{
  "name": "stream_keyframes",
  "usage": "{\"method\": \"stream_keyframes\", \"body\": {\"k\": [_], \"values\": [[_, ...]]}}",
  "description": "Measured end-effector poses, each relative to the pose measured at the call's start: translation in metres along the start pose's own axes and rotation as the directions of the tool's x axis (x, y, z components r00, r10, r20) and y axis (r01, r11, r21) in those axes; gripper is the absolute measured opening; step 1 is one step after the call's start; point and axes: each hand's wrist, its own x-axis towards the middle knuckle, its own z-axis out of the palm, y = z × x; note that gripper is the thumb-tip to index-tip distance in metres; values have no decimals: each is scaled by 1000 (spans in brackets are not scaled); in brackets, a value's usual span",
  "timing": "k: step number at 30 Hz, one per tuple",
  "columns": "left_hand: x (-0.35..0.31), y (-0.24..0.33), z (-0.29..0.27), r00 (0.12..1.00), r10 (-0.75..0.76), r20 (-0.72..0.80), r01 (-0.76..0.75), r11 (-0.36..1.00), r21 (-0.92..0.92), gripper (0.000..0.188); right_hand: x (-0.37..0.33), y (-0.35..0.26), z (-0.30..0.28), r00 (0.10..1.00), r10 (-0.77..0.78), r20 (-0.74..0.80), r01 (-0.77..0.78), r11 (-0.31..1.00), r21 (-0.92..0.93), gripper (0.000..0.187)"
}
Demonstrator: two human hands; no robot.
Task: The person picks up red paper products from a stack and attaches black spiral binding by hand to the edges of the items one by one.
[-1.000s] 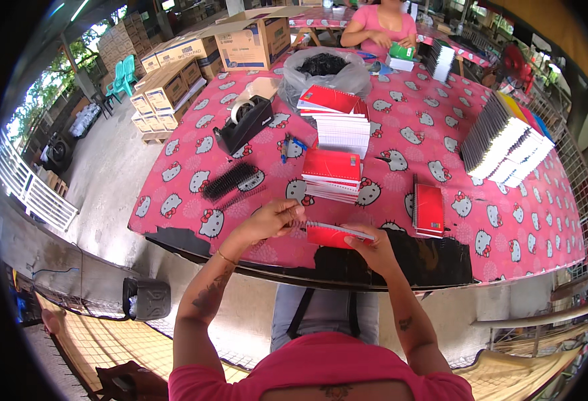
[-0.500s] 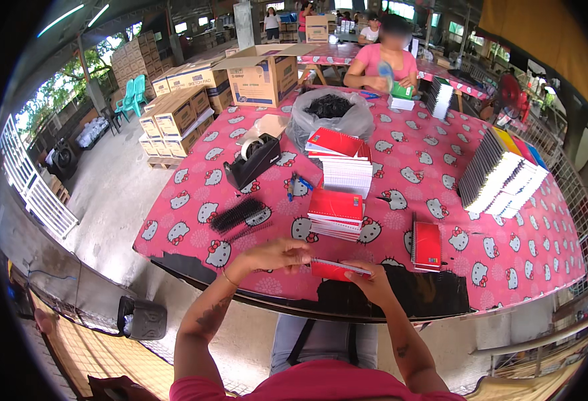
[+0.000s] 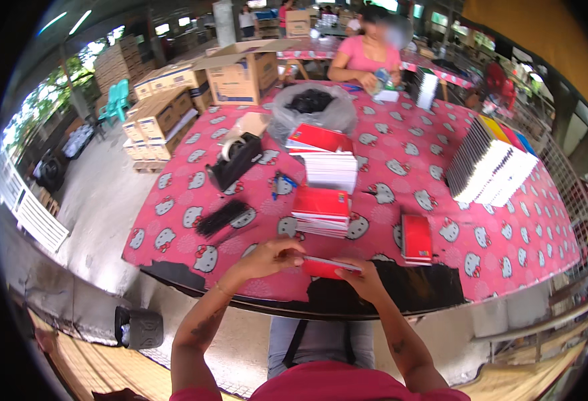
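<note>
Working the left end of the red notebook (image 3: 320,269) seemed to be our step, probably fitting its spiral. We had it over the near edge of the table (image 3: 414,289), right hand (image 3: 366,281) gripping its right end. Our left hand (image 3: 265,259) was curled at the other end, but honestly we couldn't tell if it pinched anything. Black coils (image 3: 221,218) lay left of the red stack (image 3: 320,208). Next move, we figured, needed a steady right grip and careful left-hand feeding.
</note>
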Motion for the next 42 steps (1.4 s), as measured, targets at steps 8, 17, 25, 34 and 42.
{"method": "stream_keyframes", "body": {"k": [8, 17, 25, 34, 42], "values": [[4, 15, 9, 997, -14, -75, 47, 889, 456, 34, 3, -9, 5, 999, 36, -39, -31, 990, 141, 30], [-18, 36, 80, 961, 122, -248, 143, 545, 826, 83, 19, -33, 9, 993, -11, -117, 28, 988, 151, 29], [-3, 42, 64, 952, 145, -270, 181, 444, 878, 89, 15, -38, 14, 999, 20, -51, -9, 981, 195, 29], [7, 44, 67, 941, 161, -296, 166, 544, 823, 85, 20, -34, 15, 999, -39, 1, 38, 985, 165, 29], [-4, 26, 56, 946, 203, -252, 37, 707, 706, 32, 23, 8, 13, 999, -29, 32, 25, 993, 117, 25]]}}
